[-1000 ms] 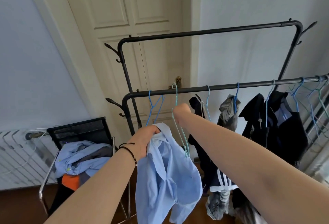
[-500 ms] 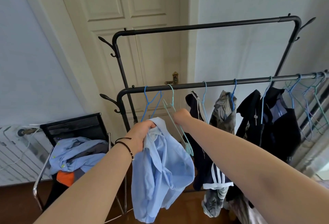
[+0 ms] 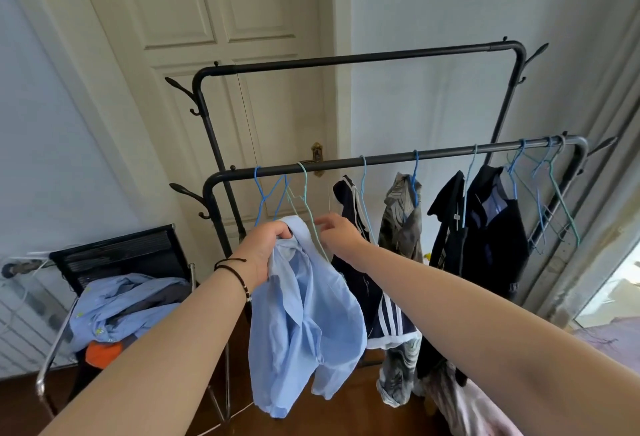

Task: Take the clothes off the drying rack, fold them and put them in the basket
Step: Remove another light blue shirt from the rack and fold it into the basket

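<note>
Below the black metal drying rack (image 3: 398, 158): left hand (image 3: 266, 248) grips pale-blue cotton shirt (image 3: 304, 325), off its hanger; right hand (image 3: 337, 235) loose-fingered, holding nothing. Next: fold.

Soft, even daylight from the bright, overexposed opening (image 3: 609, 293) at lower right, faint shadows on the pale wall (image 3: 433, 20), no harsh glare, strong wide-angle bowing of the door frame (image 3: 104, 96) and edges, slight softness and compression smear throughout.

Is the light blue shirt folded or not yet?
Not folded. The shirt hangs bunched and crumpled from the left hand, which grips its collar.
</note>
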Demonstrator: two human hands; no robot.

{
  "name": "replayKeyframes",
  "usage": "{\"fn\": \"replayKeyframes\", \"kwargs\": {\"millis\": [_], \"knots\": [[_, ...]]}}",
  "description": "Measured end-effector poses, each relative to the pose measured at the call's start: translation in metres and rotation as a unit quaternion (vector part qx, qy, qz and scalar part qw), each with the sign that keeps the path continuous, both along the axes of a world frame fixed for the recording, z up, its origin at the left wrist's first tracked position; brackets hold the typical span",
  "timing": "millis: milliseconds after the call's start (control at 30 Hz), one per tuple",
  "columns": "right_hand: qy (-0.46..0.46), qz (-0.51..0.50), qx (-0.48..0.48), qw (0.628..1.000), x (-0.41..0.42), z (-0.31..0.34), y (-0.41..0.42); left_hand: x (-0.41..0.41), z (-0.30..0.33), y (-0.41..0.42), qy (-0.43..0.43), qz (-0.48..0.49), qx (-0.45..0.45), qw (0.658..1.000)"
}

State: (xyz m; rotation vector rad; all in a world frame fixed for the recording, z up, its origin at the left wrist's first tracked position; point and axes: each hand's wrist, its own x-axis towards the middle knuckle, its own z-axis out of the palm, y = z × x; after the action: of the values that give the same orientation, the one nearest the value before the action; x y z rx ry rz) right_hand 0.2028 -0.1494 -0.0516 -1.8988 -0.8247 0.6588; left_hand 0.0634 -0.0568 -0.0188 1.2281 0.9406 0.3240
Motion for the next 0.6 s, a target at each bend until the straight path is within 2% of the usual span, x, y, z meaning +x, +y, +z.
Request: {"fn": "replayKeyframes", "kwargs": {"millis": [133,233,267,400,467,600], "knots": [[0.082,0.118,0.032,0.989,-0.013,0.01,-0.041,-0.003,0.009,-0.026,-0.04,0.0,-0.012,0.999],[0.102,0.169,0.042,0.979,-0.019,0.014,-0.075,-0.007,0.016,-0.047,-0.076,0.008,0.01,0.997],[0.09,0.179,0.04,0.979,-0.019,0.012,-0.083,-0.008,0.017,-0.052,-0.092,0.009,0.024,0.995],[-0.148,0.154,-0.086,0.973,-0.021,0.001,-0.118,-0.013,0.027,-0.089,-0.128,0.02,0.082,0.988],[-0.178,0.129,-0.111,0.969,-0.02,-0.001,-0.131,-0.015,0.032,-0.105,-0.133,0.025,0.106,0.985],[-0.181,0.06,-0.126,0.974,-0.016,0.011,-0.162,-0.021,0.041,-0.137,-0.126,0.043,0.15,0.98]]}}
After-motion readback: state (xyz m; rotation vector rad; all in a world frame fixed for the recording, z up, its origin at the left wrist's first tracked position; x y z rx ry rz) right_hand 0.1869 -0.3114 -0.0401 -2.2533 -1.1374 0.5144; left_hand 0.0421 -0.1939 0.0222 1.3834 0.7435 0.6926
